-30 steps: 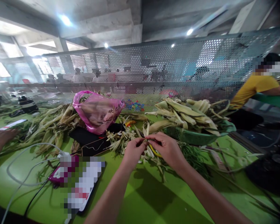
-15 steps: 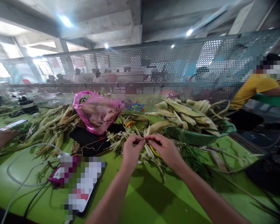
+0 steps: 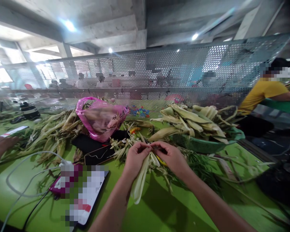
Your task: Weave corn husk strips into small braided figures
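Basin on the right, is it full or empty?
Full: the green basin is heaped with pale corn husks that rise well above its rim and hang over the edge.

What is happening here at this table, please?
A person works at a green table. The left hand and right hand meet fingertip to fingertip, pinching pale corn husk strips that hang down below the left hand. A green basin heaped with husks stands behind, and a pink bag lies further left.
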{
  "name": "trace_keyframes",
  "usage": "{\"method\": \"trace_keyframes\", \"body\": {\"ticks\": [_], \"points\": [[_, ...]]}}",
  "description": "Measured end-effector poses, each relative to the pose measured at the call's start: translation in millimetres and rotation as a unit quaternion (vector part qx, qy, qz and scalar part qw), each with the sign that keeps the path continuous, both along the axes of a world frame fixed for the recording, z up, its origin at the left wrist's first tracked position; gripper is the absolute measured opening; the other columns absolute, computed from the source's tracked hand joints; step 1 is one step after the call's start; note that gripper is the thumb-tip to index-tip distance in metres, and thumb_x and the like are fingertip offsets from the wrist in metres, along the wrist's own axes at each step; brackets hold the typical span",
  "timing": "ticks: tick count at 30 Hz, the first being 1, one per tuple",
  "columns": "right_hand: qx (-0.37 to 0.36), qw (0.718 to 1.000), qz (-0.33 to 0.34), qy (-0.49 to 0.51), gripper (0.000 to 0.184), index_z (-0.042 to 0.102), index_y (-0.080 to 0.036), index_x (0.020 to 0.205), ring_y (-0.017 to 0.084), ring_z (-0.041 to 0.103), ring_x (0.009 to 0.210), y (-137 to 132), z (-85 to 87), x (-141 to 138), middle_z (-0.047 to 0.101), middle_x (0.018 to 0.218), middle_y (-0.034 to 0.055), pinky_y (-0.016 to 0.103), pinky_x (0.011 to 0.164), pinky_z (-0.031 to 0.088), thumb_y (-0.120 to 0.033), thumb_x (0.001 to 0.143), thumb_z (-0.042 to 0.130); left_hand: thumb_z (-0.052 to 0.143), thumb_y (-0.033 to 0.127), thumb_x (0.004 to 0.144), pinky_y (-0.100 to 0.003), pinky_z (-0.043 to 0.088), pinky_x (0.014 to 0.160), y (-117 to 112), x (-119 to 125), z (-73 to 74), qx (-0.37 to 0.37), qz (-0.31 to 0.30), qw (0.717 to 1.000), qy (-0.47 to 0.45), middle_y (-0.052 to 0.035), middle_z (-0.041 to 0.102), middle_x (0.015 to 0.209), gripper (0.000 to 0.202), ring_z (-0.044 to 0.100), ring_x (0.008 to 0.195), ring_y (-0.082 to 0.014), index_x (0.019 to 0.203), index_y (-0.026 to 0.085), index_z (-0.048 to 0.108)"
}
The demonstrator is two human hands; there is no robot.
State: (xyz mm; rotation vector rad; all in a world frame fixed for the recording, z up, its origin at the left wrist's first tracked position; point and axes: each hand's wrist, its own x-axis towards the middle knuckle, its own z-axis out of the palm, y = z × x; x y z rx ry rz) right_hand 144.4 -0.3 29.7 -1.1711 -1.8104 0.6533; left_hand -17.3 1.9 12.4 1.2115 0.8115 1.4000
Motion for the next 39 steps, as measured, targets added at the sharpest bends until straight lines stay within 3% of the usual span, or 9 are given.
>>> {"method": "trace_keyframes", "body": {"ticks": [5, 10, 15, 19, 24, 27, 32, 36, 39], "points": [[0.007, 0.999, -0.025, -0.02, 0.022, 0.068, -0.02, 0.098, 0.019, 0.064, 0.075, -0.8, 12.1, 10.5, 0.071, 0.083, 0.0025, 0.03, 0.072, 0.05, -0.025, 0.079, 0.058, 0.074, 0.027, 0.068, -0.023, 0.041, 0.066, 5.4, -6.2, 0.2, 0.017, 0.022, 0.999, 0.046, -0.0005, 0.064, 0.071, 0.016, 0.054, 0.067, -0.0118, 0.076, 0.016, 0.066], [0.055, 0.998, -0.029, -0.029, 0.02, 0.067, -0.022, 0.099, 0.019, 0.065, 0.082, -3.1, 17.7, 13.7, 0.071, 0.092, 0.0035, 0.03, 0.077, 0.05, -0.025, 0.082, 0.058, 0.078, 0.024, 0.061, -0.022, 0.039, 0.06, 6.1, -6.4, -3.2, -0.02, 0.004, 0.999, 0.036, 0.0027, 0.059, 0.068, 0.028, 0.052, 0.062, -0.0104, 0.079, 0.017, 0.057], [0.104, 0.992, -0.021, -0.064, 0.02, 0.067, -0.024, 0.1, 0.02, 0.065, 0.086, -9.8, 19.9, 8.3, 0.07, 0.096, 0.0035, 0.033, 0.081, 0.05, -0.023, 0.084, 0.056, 0.077, 0.025, 0.061, -0.022, 0.038, 0.06, 3.9, -4.5, -5.0, -0.029, -0.043, 0.995, 0.09, 0.002, 0.058, 0.066, 0.024, 0.051, 0.061, -0.0102, 0.073, 0.016, 0.058], [0.131, 0.989, -0.004, -0.073, 0.021, 0.067, -0.025, 0.102, 0.02, 0.065, 0.089, -15.0, 19.9, 1.7, 0.07, 0.098, 0.0037, 0.033, 0.083, 0.049, -0.021, 0.086, 0.055, 0.078, 0.026, 0.059, -0.023, 0.037, 0.06, 0.8, -2.3, -4.7, -0.049, -0.093, 0.991, 0.082, 0.0007, 0.058, 0.064, 0.022, 0.049, 0.059, -0.01, 0.071, 0.015, 0.062], [0.118, 0.989, 0.011, -0.086, 0.021, 0.068, -0.026, 0.099, 0.021, 0.065, 0.09, -18.0, 18.0, -5.6, 0.071, 0.096, 0.0031, 0.033, 0.082, 0.049, -0.018, 0.084, 0.055, 0.076, 0.029, 0.062, -0.023, 0.036, 0.06, -0.8, 1.9, -9.9, -0.051, -0.148, 0.984, 0.079, 0.0007, 0.058, 0.064, 0.02, 0.047, 0.058, -0.0089, 0.069, 0.013, 0.064], [0.11, 0.991, 0.014, -0.072, 0.022, 0.067, -0.026, 0.101, 0.02, 0.065, 0.091, -16.2, 16.1, -5.9, 0.07, 0.097, 0.0029, 0.033, 0.084, 0.049, -0.018, 0.085, 0.054, 0.077, 0.031, 0.061, -0.023, 0.036, 0.06, 0.5, 4.1, -12.1, -0.062, -0.144, 0.985, 0.066, 0.0015, 0.057, 0.063, 0.023, 0.047, 0.058, -0.0086, 0.066, 0.014, 0.063], [0.084, 0.996, 0.015, 0.003, 0.012, 0.067, -0.023, 0.09, 0.02, 0.065, 0.091, -10.2, 15.6, 3.5, 0.063, 0.12, 0.0076, 0.033, 0.082, 0.052, -0.023, 0.083, 0.057, 0.081, 0.035, 0.055, -0.021, 0.037, 0.059, 1.6, 3.4, -6.5, -0.13, -0.094, 0.987, 0.003, 0.0015, 0.057, 0.061, 0.032, 0.049, 0.057, -0.0079, 0.066, 0.014, 0.06], [0.094, 0.993, 0.018, -0.063, 0.007, 0.068, -0.021, 0.081, 0.024, 0.061, 0.105, -9.0, 16.5, 9.0, 0.063, 0.118, 0.0091, 0.034, 0.084, 0.05, -0.023, 0.08, 0.062, 0.081, 0.034, 0.055, -0.019, 0.033, 0.053, -0.9, 0.3, 0.6, -0.138, -0.065, 0.988, -0.017, 0.0017, 0.057, 0.061, 0.032, 0.047, 0.054, -0.0066, 0.068, 0.013, 0.061], [0.119, 0.986, 0.008, -0.114, 0.007, 0.068, -0.021, 0.08, 0.025, 0.061, 0.105, -9.8, 15.6, 7.7, 0.063, 0.116, 0.0088, 0.036, 0.087, 0.048, -0.021, 0.08, 0.061, 0.081, 0.031, 0.055, -0.018, 0.035, 0.054, -2.3, -0.8, 3.6, -0.139, -0.066, 0.988, -0.028, 0.0024, 0.057, 0.06, 0.03, 0.048, 0.054, -0.0062, 0.068, 0.013, 0.061]]}}
